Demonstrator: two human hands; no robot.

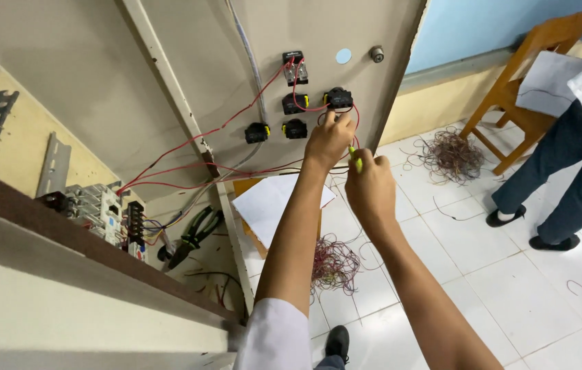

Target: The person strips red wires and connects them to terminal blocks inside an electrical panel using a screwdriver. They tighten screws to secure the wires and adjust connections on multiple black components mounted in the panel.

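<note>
Yellow tool (356, 161) mostly hidden in right hand (371, 188) fist; left hand (328, 137) pinches black switch (338, 99), fingertips unclear.

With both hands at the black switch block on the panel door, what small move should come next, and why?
Probably bring the yellow-handled screwdriver in the right hand up to the black switch block. The left hand already touches that block, where a red wire arrives, while the tool tip seems short of it.
</note>
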